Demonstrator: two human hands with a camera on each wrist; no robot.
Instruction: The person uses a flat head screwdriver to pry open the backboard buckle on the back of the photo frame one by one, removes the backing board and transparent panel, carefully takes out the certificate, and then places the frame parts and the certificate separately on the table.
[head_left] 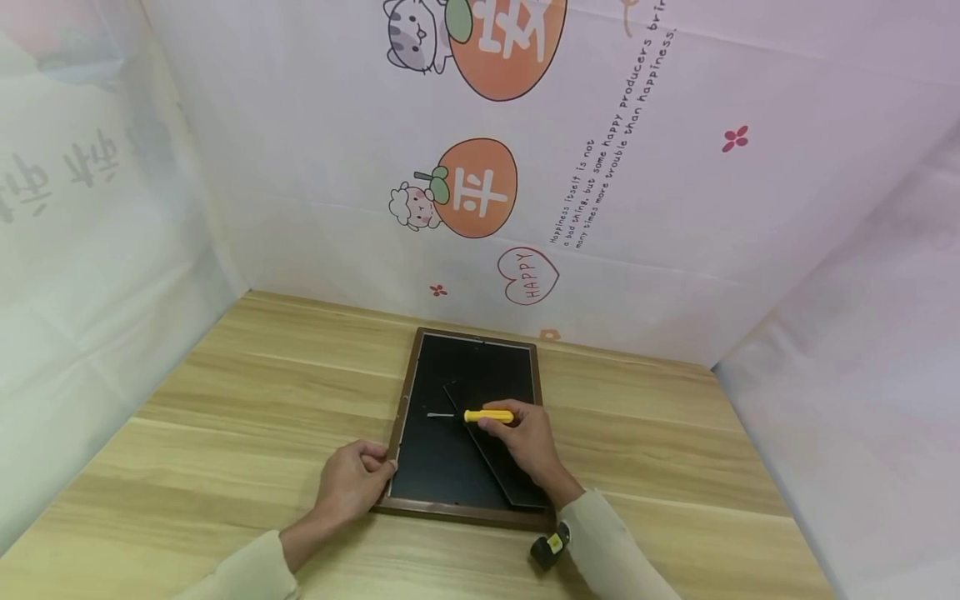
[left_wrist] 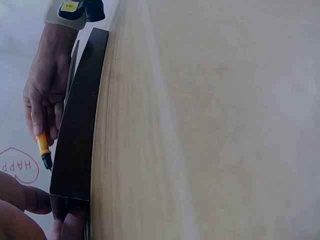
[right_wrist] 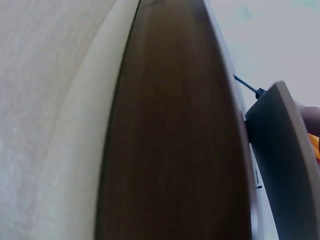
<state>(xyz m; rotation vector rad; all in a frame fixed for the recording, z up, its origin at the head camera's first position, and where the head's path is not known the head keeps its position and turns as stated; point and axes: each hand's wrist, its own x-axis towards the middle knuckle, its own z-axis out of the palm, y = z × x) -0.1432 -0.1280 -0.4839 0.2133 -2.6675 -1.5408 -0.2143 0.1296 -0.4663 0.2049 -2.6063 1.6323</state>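
Observation:
A brown picture frame (head_left: 465, 510) with a black back panel lies on the wooden table, its back facing up. My left hand (head_left: 351, 479) grips the frame's left edge near the lower corner; in the left wrist view my thumb and fingers close about the dark frame edge (left_wrist: 77, 125). Between the fingers of my right hand (head_left: 531, 442) is a yellow-handled screwdriver (head_left: 489, 416), its shaft pointing left over the back panel. A narrow black stand leg (head_left: 498, 462) slants across the panel below that hand. From the right wrist, the leg (right_wrist: 282, 160) appears raised at an angle.
Under the frame is a wood-grain table (head_left: 285, 400). White printed sheets (head_left: 637, 283) rise behind it and at both sides. A black wrist device with a yellow label (head_left: 551, 546) sits at the right sleeve (head_left: 611, 550).

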